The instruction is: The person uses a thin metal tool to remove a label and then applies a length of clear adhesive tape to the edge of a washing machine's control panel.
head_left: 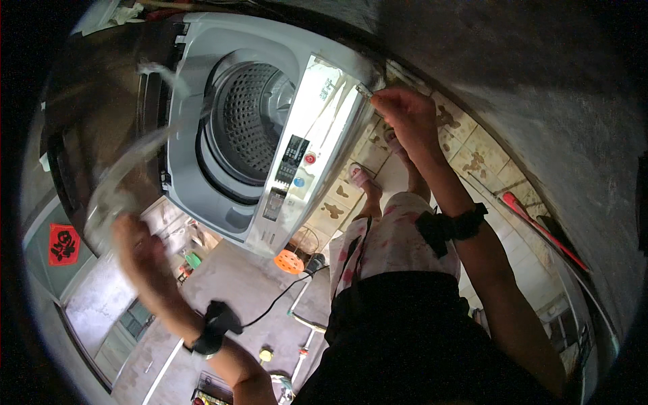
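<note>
My left hand (142,246), smeared by motion, has fingers wrapped round a blurred translucent strand (115,185), perhaps plastic or hose, that arcs up in front of the dark raised lid (101,101). My right hand (405,111) is closed in a pinch on a small narrow item (364,91) at the outer edge of the washing machine's control panel (304,155); I cannot make out what it is. Beside the panel is the open tub with its perforated steel drum (246,118). Dark bands circle both my forearms.
Below are my sandalled feet on stained tiles (472,158). A grey wall (567,108) rises at right, with a red-handled tool (540,226) along it. An orange round plastic item (289,262), a black cable (266,310) and white pipes (304,320) lie below the machine.
</note>
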`<state>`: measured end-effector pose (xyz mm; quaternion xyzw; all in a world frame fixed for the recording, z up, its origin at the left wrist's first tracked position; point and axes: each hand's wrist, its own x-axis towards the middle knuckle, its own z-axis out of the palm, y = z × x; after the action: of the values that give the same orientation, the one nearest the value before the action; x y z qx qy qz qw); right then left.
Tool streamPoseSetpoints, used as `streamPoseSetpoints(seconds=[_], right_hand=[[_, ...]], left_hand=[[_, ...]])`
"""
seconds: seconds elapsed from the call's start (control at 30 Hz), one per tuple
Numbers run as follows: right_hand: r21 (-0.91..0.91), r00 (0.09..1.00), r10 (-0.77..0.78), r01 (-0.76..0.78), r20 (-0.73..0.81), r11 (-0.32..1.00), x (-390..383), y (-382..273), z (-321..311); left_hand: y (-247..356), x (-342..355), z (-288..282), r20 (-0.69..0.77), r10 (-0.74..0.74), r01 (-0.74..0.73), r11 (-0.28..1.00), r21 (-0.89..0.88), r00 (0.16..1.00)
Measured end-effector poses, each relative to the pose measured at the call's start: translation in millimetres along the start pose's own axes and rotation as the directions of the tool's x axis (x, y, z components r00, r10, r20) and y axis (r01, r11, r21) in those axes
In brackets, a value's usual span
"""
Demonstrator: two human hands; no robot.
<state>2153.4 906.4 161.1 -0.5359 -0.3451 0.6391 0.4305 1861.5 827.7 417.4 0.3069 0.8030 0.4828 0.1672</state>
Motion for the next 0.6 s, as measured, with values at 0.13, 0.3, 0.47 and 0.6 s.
streamPoseSetpoints(seconds=[0.13,0.3,0.47,0.6], right_hand=[[0.026,1.0,-0.016,0.016,0.01,1.0,2,6,0],[0.081,1.0,0.005,-0.004,-0.008,0.997,1,2,1],[0.109,0.999,-0.003,0.008,-0.046,0.994,-1,3,8],[0.153,0.994,-0.081,0.092,-0.075,0.984,-1,8,14]], left_hand=[[-36,-28,101,0.301,-0.199,0.186,0.98,0.073,0.933],[-58,-50,185,0.448,-0.16,0.165,0.986,0.03,0.88],[-96,-55,222,0.506,0.157,-0.173,0.985,-0.015,0.848],[-109,-56,225,0.489,0.279,-0.349,0.936,0.054,0.826]])
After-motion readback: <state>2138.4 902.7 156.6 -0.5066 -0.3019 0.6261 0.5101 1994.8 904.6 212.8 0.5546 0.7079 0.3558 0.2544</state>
